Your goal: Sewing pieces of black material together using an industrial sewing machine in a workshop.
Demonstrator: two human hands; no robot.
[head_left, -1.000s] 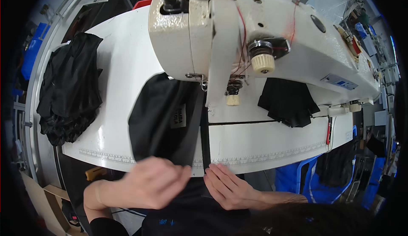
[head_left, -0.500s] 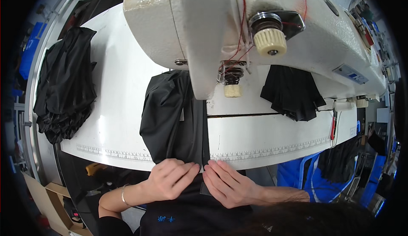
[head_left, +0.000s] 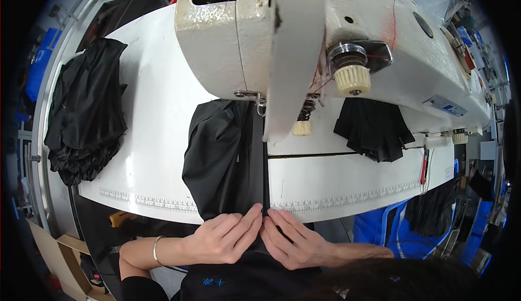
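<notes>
Black fabric [head_left: 214,157] lies on the white table under the head of a sewing machine [head_left: 211,46], its near end hanging over the front edge. Down its right side runs a narrow black strip [head_left: 266,177] with a finely toothed edge, like a zipper. At the table edge my left hand [head_left: 228,238] pinches the fabric beside this strip, fingertips pressed together. Close by on the right, my right hand [head_left: 296,241] has its fingers closed at the strip's near end. The tall white machine part in front hides the needle area.
A pile of black fabric pieces [head_left: 84,111] lies at the left of the table, and a smaller black stack [head_left: 373,130] at the right. A red-handled cutter [head_left: 424,168] is near the right end. Printed rulers [head_left: 347,197] follow the front edge. Below right hangs blue cloth [head_left: 374,226].
The whole view has shifted a little, with the machine appearing lower and farther right. My left fingertips have moved slightly up along the strip; both hands stay at the table edge.
</notes>
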